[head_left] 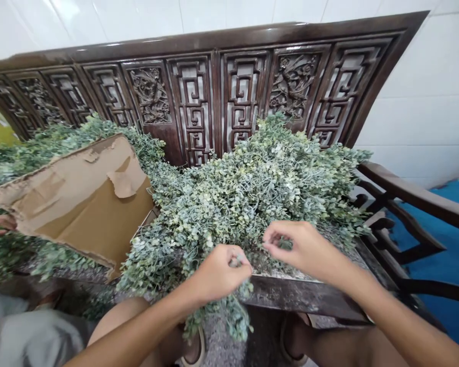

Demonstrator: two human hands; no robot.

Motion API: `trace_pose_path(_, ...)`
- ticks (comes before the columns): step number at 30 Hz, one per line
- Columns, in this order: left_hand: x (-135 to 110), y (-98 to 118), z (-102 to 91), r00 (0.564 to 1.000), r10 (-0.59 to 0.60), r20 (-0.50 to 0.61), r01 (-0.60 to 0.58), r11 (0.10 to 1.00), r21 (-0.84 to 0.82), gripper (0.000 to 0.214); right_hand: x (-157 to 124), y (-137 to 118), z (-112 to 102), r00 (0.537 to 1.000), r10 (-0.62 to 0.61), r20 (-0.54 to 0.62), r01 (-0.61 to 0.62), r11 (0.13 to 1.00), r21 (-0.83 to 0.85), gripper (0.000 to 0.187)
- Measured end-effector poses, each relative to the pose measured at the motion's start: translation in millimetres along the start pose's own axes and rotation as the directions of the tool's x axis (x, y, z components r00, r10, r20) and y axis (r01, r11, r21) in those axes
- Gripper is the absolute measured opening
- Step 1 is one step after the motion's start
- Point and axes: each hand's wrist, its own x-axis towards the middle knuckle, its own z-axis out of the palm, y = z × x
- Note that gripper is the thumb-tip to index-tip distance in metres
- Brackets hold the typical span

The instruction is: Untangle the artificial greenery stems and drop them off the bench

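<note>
From the head camera, here we go: your left hand (218, 272) is pinched tight, fingertips closed on a small sprig (236, 261) at the front of the pile of leafy sprigs (245, 214). Your right hand (306, 250) is just beside it, fingers curled and apart around a bit of leaves; can't tell if it's actually gripping. The pile sits heaped on the carved wooden bench (193, 102), against its backrest. Over on your left, a torn cardboard sheet (84, 204) lies across more of the leaves, and another person's hand (0, 223) pokes in at the edge, just past the cardboard. On your right, a wooden armrest (413, 196), with a blue sheet (443, 255) beyond it, and a white tiled wall (424, 102) behind the bench!
</note>
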Motion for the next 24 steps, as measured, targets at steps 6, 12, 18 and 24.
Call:
trace_pose_path(6,-23,-7,21.4,0.912,-0.053,0.406,0.048,0.999,0.022,0.006,33,17,-21,0.966,0.121,-0.229,-0.189,0.933,-0.305,0.006)
trace_pose_path(12,-25,-1,29.9,0.887,-0.076,0.456,0.082,0.997,0.007,0.007,113,-61,27,0.979,-0.095,-0.180,0.143,0.951,0.275,0.014)
trace_pose_path(18,-24,4,21.9,0.923,-0.005,0.384,0.060,0.989,-0.131,0.008,134,-70,35,0.984,-0.050,-0.173,0.104,0.942,0.319,0.032)
trace_pose_path(24,-28,20,6.8,0.993,0.040,0.107,0.002,0.929,-0.369,0.008,62,-18,7,0.994,0.093,-0.065,-0.064,0.930,0.361,0.025)
